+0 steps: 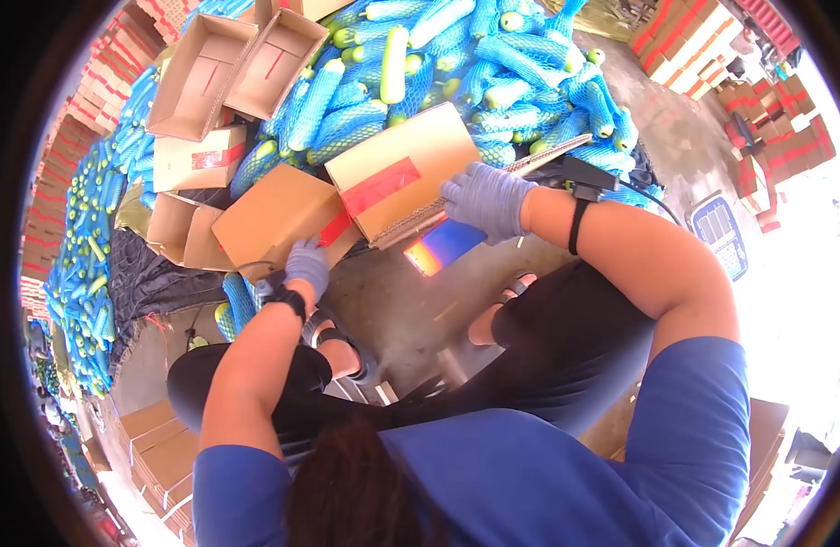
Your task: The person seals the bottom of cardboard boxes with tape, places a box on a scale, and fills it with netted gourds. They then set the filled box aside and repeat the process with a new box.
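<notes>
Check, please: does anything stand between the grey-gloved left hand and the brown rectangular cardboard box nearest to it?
Nothing visible does: in this view, the grey-gloved left hand overlaps the near side of the brown rectangular cardboard box, beside its red tape.

Single head-worn camera, looking forward and steeply down. Wide lens: round view, corners dark, scene bowing toward edges. Wearer's blue shirt (pixel 520 469) and dark hair (pixel 347 492) nearest, along bottom of frame. Left hand (pixel 308 264) left of centre, right hand (pixel 486 202) right of centre, both at middle range. Gourd pile (pixel 520 98) beyond, upper centre. Stacked cartons (pixel 680 41) farther off, smaller, near upper left and upper right.
</notes>
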Tool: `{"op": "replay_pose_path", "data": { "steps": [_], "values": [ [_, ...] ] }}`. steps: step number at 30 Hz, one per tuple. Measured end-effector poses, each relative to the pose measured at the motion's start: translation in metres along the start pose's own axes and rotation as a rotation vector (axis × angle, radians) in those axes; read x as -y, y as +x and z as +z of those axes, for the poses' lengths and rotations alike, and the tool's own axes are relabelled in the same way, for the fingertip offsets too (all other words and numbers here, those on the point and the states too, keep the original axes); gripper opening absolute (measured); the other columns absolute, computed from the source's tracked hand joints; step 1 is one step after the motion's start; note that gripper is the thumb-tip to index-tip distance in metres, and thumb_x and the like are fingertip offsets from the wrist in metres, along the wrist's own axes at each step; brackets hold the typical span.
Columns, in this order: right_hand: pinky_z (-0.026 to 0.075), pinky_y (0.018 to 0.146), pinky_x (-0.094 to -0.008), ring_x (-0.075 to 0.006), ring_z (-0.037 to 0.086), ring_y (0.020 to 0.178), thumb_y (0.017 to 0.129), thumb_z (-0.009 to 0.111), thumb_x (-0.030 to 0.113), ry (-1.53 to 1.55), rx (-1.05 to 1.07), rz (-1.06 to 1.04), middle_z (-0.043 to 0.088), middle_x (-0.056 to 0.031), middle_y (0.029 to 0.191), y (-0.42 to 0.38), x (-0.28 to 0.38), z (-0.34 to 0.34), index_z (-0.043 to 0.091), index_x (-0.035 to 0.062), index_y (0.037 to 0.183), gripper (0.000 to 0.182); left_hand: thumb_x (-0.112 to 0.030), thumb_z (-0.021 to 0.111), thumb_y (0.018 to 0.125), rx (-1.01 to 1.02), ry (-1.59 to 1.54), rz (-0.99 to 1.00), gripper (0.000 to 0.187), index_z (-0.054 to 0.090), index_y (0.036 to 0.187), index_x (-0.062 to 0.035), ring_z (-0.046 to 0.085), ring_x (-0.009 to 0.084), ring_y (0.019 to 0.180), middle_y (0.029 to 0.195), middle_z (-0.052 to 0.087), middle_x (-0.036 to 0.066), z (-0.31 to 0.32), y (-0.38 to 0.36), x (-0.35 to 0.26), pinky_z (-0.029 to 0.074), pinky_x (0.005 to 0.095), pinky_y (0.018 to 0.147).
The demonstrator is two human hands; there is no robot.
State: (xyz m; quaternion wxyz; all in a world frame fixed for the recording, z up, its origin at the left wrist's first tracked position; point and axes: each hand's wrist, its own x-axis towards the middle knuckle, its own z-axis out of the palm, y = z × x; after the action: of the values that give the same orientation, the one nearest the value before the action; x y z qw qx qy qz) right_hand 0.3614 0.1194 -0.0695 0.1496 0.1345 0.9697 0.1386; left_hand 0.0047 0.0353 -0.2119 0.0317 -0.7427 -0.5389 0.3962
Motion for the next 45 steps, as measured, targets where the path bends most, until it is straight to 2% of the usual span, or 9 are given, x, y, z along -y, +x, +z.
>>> {"op": "replay_pose_path", "data": {
  "steps": [4, 10, 15, 21, 31, 33, 36, 39, 45],
  "values": [
    [0.046, 0.088, -0.0385, -0.0261, 0.060, 0.108, 0.064, 0.085, 0.043, -0.072, -0.022, 0.015, 0.058, -0.0091, 0.116, 0.011, -0.005, 0.012, 0.066, 0.0094, 0.110, 0.061, -0.032, 0.059, 0.094, 0.132, -0.475, -0.274, 0.028, 0.075, 0.108, -0.0145, 0.058, 0.0231, 0.124, 0.105, 0.075, 0.007, -0.038, 0.035, -0.007, 0.045, 0.0489, 0.094],
    [0.047, 0.086, -0.0382, -0.0257, 0.061, 0.106, 0.064, 0.084, 0.042, -0.029, 0.023, 0.004, 0.059, -0.0085, 0.114, 0.005, -0.003, -0.009, 0.069, 0.0091, 0.106, 0.055, -0.058, 0.056, 0.093, -0.006, -2.482, -0.385, 0.073, 0.042, 0.147, -0.0111, 0.051, 0.0368, 0.130, 0.141, 0.054, 0.017, -0.094, 0.030, -0.003, 0.040, 0.0502, 0.107],
    [0.047, 0.076, -0.0348, -0.0213, 0.063, 0.094, 0.086, 0.059, 0.024, -0.045, -0.119, -0.052, 0.063, -0.0044, 0.103, -0.007, 0.016, 0.015, 0.070, 0.0095, 0.097, 0.021, -0.052, 0.074, 0.080, -1.076, -1.409, -0.466, 0.086, 0.040, 0.149, -0.0134, 0.033, 0.0322, 0.143, 0.152, 0.035, 0.021, -0.129, 0.046, -0.023, 0.024, 0.0629, 0.113],
    [0.047, 0.080, -0.0360, -0.0219, 0.062, 0.101, 0.086, 0.062, 0.025, 0.027, -0.111, -0.104, 0.062, -0.0066, 0.109, -0.015, 0.021, 0.008, 0.070, 0.0116, 0.098, 0.020, -0.046, 0.076, 0.073, -0.412, -0.060, 0.392, 0.088, 0.042, 0.150, -0.0219, 0.013, 0.0352, 0.152, 0.160, 0.023, 0.018, -0.169, 0.048, -0.046, 0.012, 0.0604, 0.120],
    [0.048, 0.082, -0.0362, -0.0219, 0.061, 0.101, 0.074, 0.076, 0.038, 0.144, -0.027, -0.162, 0.059, -0.0046, 0.108, -0.008, 0.017, 0.008, 0.071, 0.0132, 0.099, 0.036, -0.012, 0.047, 0.093, -0.819, 0.139, -0.080, 0.057, 0.039, 0.149, -0.0140, 0.043, 0.0319, 0.139, 0.148, 0.045, 0.015, -0.210, 0.149, 0.002, 0.033, 0.0559, 0.112],
    [0.048, 0.082, -0.0364, -0.0221, 0.061, 0.100, 0.072, 0.078, 0.040, 0.140, -0.029, -0.141, 0.059, -0.0044, 0.108, -0.007, 0.014, -0.003, 0.071, 0.0128, 0.099, 0.039, -0.018, 0.059, 0.090, -0.722, 0.332, -0.500, 0.018, 0.069, 0.106, -0.0168, 0.062, 0.0229, 0.104, 0.106, 0.065, 0.006, -0.217, 0.181, 0.085, 0.050, 0.0393, 0.085],
    [0.049, 0.085, -0.0369, -0.0230, 0.062, 0.106, 0.066, 0.083, 0.043, 0.098, -0.012, -0.033, 0.060, -0.0058, 0.113, 0.000, 0.003, -0.008, 0.072, 0.0105, 0.103, 0.050, -0.023, 0.055, 0.098, -0.504, -0.397, -0.814, 0.027, 0.067, 0.119, -0.0131, 0.067, 0.0219, 0.100, 0.105, 0.071, 0.008, -0.229, 0.133, 0.155, 0.053, 0.0365, 0.077],
    [0.046, 0.089, -0.0376, -0.0249, 0.060, 0.109, 0.071, 0.079, 0.040, 0.168, -0.001, 0.062, 0.058, -0.0092, 0.115, 0.006, -0.013, -0.007, 0.070, 0.0093, 0.103, 0.046, -0.036, 0.060, 0.096, -0.357, -1.364, 0.109, 0.036, 0.065, 0.119, -0.0094, 0.067, 0.0174, 0.081, 0.098, 0.070, 0.006, -0.205, 0.162, 0.159, 0.054, 0.0337, 0.078],
    [0.045, 0.101, -0.0390, -0.0287, 0.052, 0.124, 0.065, 0.084, 0.040, 0.328, -0.110, 0.200, 0.052, -0.0125, 0.130, 0.003, -0.050, 0.030, 0.067, 0.0069, 0.110, 0.059, -0.041, 0.063, 0.096, 0.231, -1.294, 0.533, 0.041, 0.065, 0.117, -0.0058, 0.061, 0.0133, 0.094, 0.100, 0.067, 0.003, -0.198, 0.101, 0.065, 0.050, 0.0283, 0.085]
  ]
}}
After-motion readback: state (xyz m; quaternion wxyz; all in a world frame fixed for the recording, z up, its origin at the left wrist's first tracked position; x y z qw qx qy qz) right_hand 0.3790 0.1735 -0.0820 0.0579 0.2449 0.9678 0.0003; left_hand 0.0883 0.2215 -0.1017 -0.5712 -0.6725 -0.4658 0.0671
